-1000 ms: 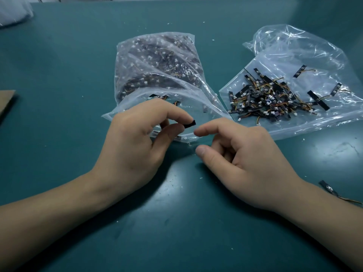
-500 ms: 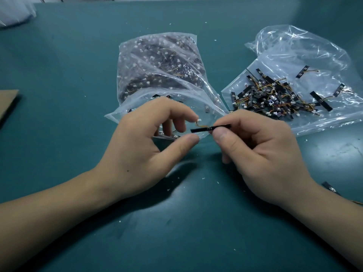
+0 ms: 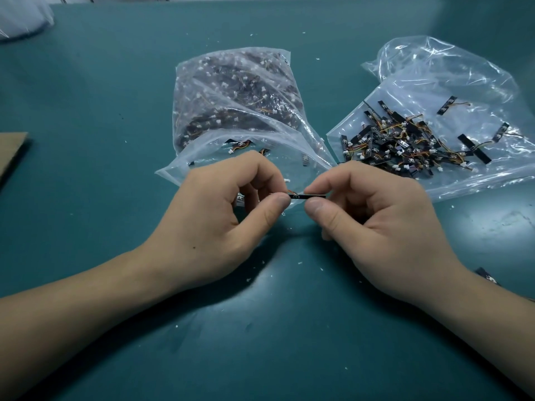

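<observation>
Both grips are closed on one small black strip (image 3: 307, 195). The left grip (image 3: 208, 227) pinches its wired end between thumb and forefinger, and the right grip (image 3: 385, 227) pinches the other end. Half a second ago only the right one held it, so the left has now joined, probably to flex or check the piece. The strip hangs over the middle of the surface (image 3: 115, 82), just in front of the full bag (image 3: 231, 105). The loose pile (image 3: 405, 146) lies toward the right edge on an open bag (image 3: 451, 76).

Full bag (image 3: 231, 94) and loose heap (image 3: 405, 143) block ahead; tabletop (image 3: 86, 111) leftward lies open.
</observation>
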